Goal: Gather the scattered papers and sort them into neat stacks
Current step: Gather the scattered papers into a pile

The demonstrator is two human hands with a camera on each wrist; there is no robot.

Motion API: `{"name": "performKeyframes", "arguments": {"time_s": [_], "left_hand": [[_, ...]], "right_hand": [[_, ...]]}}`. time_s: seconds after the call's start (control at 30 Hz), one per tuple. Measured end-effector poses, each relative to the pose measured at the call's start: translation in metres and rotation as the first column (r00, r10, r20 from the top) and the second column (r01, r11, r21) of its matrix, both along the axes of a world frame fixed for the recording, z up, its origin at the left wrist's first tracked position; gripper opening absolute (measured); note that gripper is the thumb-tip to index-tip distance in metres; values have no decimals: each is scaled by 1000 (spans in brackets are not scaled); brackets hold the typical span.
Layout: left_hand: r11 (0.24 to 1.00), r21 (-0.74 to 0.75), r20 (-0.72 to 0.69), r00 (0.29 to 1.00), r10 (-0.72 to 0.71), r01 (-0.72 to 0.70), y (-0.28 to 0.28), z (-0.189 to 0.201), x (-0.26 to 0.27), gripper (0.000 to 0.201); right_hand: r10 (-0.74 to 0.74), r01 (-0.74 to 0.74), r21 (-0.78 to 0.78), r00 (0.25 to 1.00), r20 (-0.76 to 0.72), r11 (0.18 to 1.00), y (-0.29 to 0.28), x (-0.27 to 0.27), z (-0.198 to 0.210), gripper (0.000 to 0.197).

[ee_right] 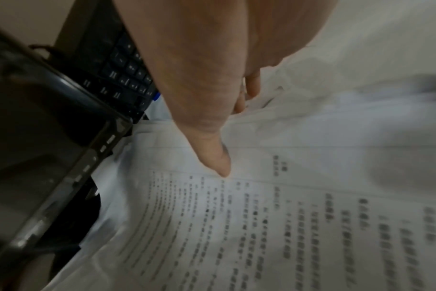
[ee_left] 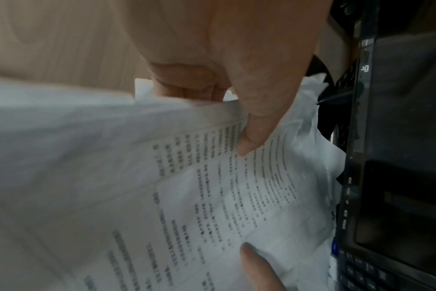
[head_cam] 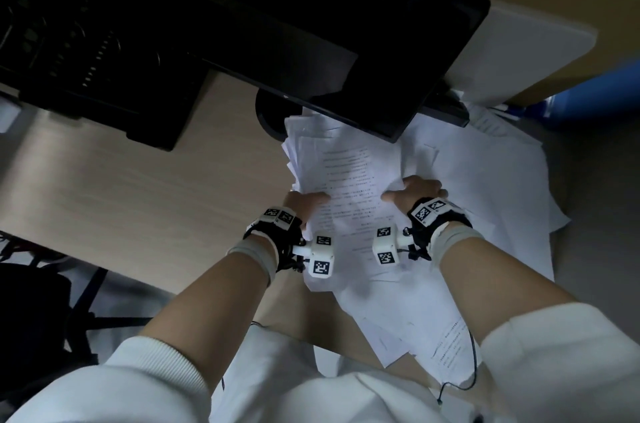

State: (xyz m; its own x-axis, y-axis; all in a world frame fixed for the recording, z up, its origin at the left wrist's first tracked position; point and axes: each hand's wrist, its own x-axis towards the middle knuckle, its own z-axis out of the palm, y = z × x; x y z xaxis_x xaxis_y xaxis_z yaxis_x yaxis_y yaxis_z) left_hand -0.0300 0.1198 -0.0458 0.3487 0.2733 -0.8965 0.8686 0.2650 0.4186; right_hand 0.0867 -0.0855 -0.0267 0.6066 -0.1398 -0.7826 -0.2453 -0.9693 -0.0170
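A ragged bundle of printed papers (head_cam: 346, 187) fans out untidily on the desk (head_cam: 138, 187). It sits between both hands: left hand (head_cam: 304, 202) and right hand (head_cam: 417, 192) each pinch an edge, thumbs on top.

Papers (head_cam: 349, 176) lie on the desk (head_cam: 138, 187), their far edge under the monitor (head_cam: 346, 51), keyboard (ee_right: 122, 69) behind.

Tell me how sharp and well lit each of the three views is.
Head view: dim, monitor nearly black, papers fairly sharp. Left wrist view: print near the thumb legible as lines, lower left smeared. Right wrist view: motion blur worsens rightward; text unreadable.
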Motion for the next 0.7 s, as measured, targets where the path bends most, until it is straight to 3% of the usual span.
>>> {"name": "performKeyframes", "arguments": {"time_s": [0.1, 0.17, 0.23, 0.37, 0.43, 0.57, 0.7], "left_hand": [[1000, 11, 69, 998, -15, 14, -7, 13, 0, 42], [999, -7, 87, 995, -47, 47, -10, 15, -2, 30], [998, -7, 91, 994, -63, 64, -11, 16, -6, 25], [997, 67, 98, 994, -45, 39, -4, -2, -15, 67], [994, 94, 95, 993, -65, 56, 3, -9, -20, 70], [954, 240, 76, 976, -203, 180, 14, 6, -22, 49], [853, 423, -33, 946, -323, 306, 43, -8, -22, 87]], "right_hand": [[-100, 102, 126, 995, -22, 987, 1, -1, 1, 91], [-248, 245, 302, 968, -29, 921, -1, -6, -2, 94], [-317, 313, 417, 946, -61, 853, -2, -14, -1, 85], [-213, 240, 525, 971, -113, 817, 1, -33, 2, 42], [-229, 252, 556, 967, -112, 792, 2, -40, 3, 33], [-233, 219, 486, 972, -33, 846, 2, -52, -2, 31], [-148, 95, 449, 985, 86, 889, 18, -54, 0, 35]]}}
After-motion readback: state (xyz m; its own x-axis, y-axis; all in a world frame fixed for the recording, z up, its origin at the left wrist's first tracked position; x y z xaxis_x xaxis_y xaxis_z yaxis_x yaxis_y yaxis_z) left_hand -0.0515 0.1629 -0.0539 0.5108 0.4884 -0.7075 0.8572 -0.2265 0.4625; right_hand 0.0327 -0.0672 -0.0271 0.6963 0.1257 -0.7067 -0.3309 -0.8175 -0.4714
